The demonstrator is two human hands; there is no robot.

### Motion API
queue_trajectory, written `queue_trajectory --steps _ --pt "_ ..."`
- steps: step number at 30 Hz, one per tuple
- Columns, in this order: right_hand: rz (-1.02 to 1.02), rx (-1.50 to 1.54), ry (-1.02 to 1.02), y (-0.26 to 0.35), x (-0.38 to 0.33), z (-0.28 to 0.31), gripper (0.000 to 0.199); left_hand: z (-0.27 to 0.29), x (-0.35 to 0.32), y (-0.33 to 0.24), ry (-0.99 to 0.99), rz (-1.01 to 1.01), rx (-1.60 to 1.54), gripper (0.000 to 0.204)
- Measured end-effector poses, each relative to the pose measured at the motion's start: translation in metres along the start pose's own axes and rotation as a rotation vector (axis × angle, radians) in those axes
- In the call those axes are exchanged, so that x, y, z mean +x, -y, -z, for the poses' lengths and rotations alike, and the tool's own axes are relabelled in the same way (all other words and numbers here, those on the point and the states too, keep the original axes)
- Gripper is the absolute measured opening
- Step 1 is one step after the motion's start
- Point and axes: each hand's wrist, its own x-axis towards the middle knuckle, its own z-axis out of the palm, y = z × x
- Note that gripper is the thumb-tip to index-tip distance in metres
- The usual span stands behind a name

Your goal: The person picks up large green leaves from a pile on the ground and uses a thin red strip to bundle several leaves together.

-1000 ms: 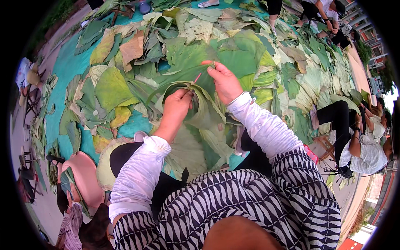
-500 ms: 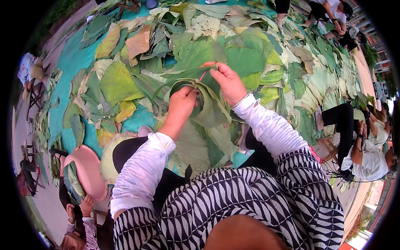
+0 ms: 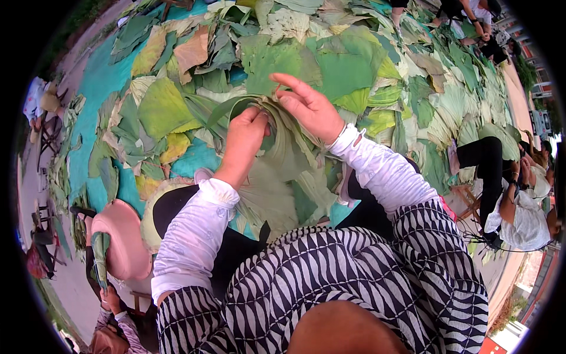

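Note:
Over my lap, a folded bundle of large green lotus leaves (image 3: 289, 135) is pinched at its gathered upper end by my left hand (image 3: 246, 134), whose fingers are closed. My right hand (image 3: 309, 112) is just above and right of the bundle. Its index finger points out to the left, apart from the thumb. A thin reddish strand (image 3: 277, 88) shows by those fingertips; whether it is hooked on them I cannot tell. The bundle's lower part hangs between my knees, over pale leaves.
Loose leaves (image 3: 348, 76) cover a teal ground sheet (image 3: 97, 88). A pink basin (image 3: 121, 236) stands at the left, beside a co-worker's hands (image 3: 111, 299) holding a rolled leaf bundle (image 3: 100, 256). Another person (image 3: 519, 206) sits at the right.
My right hand has moved slightly left, and its index finger has straightened away from the thumb. The pink strand no longer shows stretched to the bundle. The left co-worker's leaf bundle has shifted.

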Motion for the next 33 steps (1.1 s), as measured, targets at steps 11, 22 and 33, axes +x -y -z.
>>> queue_trajectory --steps 11,22,33 --pt "-0.994 -0.456 -0.203 -0.187 -0.019 0.157 0.033 0.08 -0.022 -0.003 -0.156 -0.048 -0.328 0.01" --pt "-1.17 -0.18 -0.585 -0.258 -0.092 0.1 0.012 0.082 -0.019 -0.013 -0.269 -0.033 -0.357 0.009" --pt "-0.172 0.264 -0.599 -0.016 0.022 0.15 0.025 0.053 -0.013 -0.007 -0.084 0.041 -0.23 0.009"
